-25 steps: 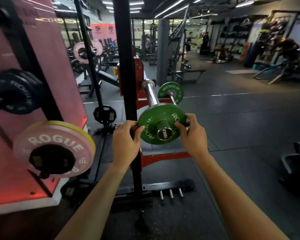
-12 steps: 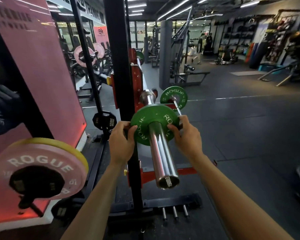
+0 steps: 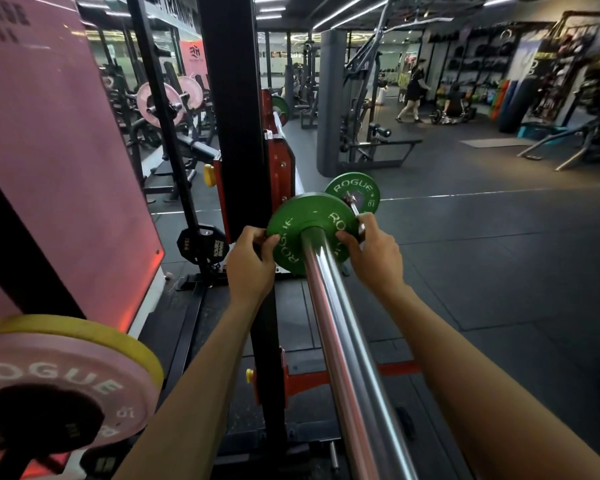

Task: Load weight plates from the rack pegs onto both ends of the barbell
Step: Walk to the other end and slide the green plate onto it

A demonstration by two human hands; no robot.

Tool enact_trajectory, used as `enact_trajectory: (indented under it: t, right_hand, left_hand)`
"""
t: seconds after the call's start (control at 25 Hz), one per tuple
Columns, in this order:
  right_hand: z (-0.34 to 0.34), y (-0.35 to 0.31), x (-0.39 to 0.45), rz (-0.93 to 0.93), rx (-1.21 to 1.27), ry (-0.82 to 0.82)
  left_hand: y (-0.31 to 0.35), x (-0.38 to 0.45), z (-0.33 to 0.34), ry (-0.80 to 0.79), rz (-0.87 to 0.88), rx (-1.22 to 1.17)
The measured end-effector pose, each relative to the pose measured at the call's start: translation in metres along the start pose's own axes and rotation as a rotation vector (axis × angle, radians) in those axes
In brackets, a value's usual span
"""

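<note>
A small green Rogue plate [image 3: 303, 216] sits threaded on the chrome barbell sleeve [image 3: 343, 341], far up the sleeve near the red rack hook [image 3: 284, 174]. My left hand [image 3: 250, 261] grips the plate's left rim and my right hand [image 3: 374, 254] grips its right rim. A second green Rogue plate [image 3: 355, 192] hangs on a peg just behind. A pink and yellow Rogue plate pair [image 3: 66, 379] rests on a rack peg at the lower left.
The black rack upright [image 3: 236, 98] stands just left of the sleeve. A small black plate [image 3: 203, 244] hangs low on a slanted post. A pink wall panel [image 3: 56, 150] fills the left. People and machines are far back right; dark rubber floor [image 3: 499, 271] spreads to the right.
Both hands have slid the green plate from the sleeve's tip inward along the sleeve toward the rack. The view has come closer, so more bare sleeve shows.
</note>
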State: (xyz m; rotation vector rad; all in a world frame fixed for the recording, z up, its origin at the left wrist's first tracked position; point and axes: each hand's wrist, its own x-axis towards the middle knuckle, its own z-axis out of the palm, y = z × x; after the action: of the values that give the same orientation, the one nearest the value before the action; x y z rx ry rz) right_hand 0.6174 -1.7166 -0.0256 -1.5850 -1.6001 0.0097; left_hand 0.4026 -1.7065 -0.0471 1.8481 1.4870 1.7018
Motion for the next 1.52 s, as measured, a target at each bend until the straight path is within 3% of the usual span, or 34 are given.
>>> enact_trajectory:
  t: [0.28,0.48,0.64,1.24,1.52]
  right_hand:
    - [0.016,0.005,0.036,0.012,-0.035,-0.022]
    - [0.003,-0.009,0.018,0.129,0.016,-0.015]
    - [-0.025,-0.014,-0.029,0.072,-0.017,0.043]
    - [-0.178,-0.039,-0.241,-0.094,-0.023,0.017]
    - [-0.227,-0.07,-0.305,-0.121,-0.053,0.092]
  left_hand:
    - [-0.016,0.026,0.01,-0.014,0.009,0.049]
    - [-0.001,0.008,0.007,0.051,-0.119,0.152]
    - [0.03,-0.034,-0.008,0.085,-0.112,0.175]
    - [0.166,-0.231,-0.124,0.007,0.071,0.337]
    - [0.216,-0.278,-0.16,-0.025,0.145,0.444]
